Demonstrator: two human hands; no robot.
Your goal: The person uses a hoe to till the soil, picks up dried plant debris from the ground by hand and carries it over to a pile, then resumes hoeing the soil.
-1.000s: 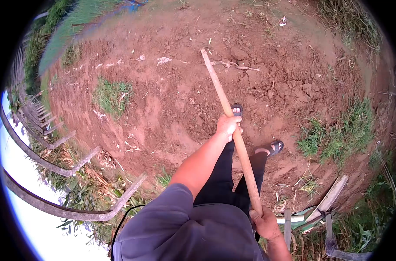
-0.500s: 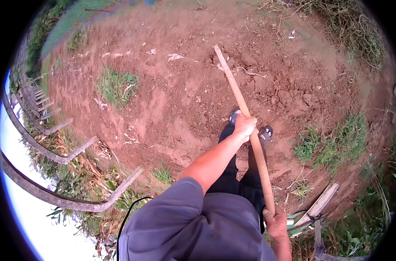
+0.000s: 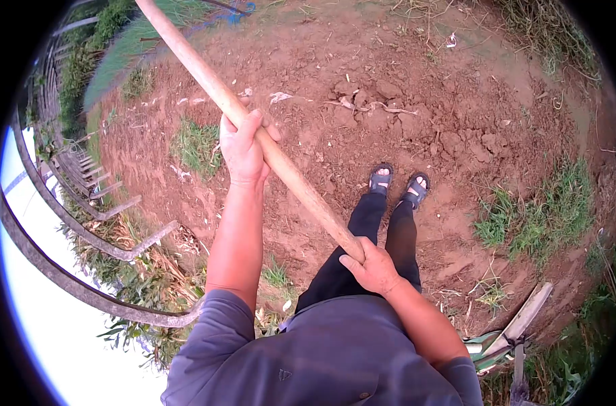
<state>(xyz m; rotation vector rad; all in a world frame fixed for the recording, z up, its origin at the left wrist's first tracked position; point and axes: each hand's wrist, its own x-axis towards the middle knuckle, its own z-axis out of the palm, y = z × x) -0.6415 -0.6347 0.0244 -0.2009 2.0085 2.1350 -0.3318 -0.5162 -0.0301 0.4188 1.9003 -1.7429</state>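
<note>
A long, pale wooden tool handle slants from my waist to the upper left, where it leaves the view. Whatever is fixed to its far end is out of sight. My left hand wraps round it partway up, the arm stretched forward. Close to the near end, in front of my thighs, my right hand is closed round the same handle. Both hands hold it raised above the ground. Broken, lumpy reddish soil lies ahead of my sandalled feet.
Grass tufts grow at the left and right. Curved grey posts line the left side. A weathered board lies at lower right. Dry plant stalks are heaped at upper right, and blue material lies at the far edge.
The handle has swung up and left, its far end leaving the soil area and passing out of view. My left hand has moved up and left; my right hand has come up from beside my hip.
</note>
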